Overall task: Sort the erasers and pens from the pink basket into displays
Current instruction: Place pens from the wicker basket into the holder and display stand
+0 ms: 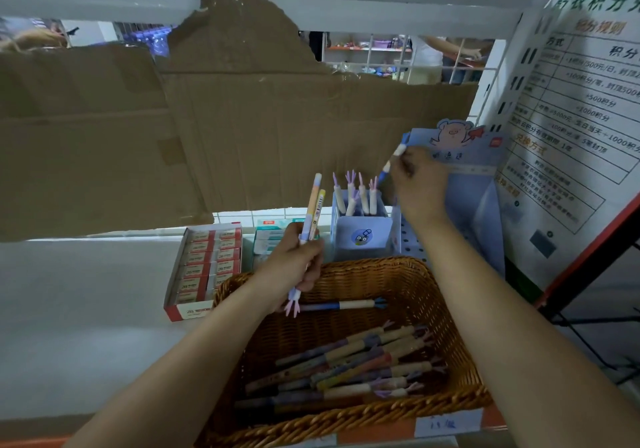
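A brown wicker basket (433, 288) stands at the shelf's front and holds several pens (353, 364) lying flat. My left hand (294, 264) grips two upright pens (313, 208) above the basket's back left corner. My right hand (420, 184) pinches a blue and white pen (394, 158), held up in front of the blue pen display (360, 232), where several pens with purple tops (360, 191) stand. To the left sits a red box of erasers (204, 267), with a teal eraser box (270, 239) beside it.
A torn cardboard sheet (225, 128) covers the back of the shelf. A taller blue display with a pig picture (464, 156) stands at the right, next to a printed notice board (581, 135). White shelf surface (86, 309) lies left of the basket.
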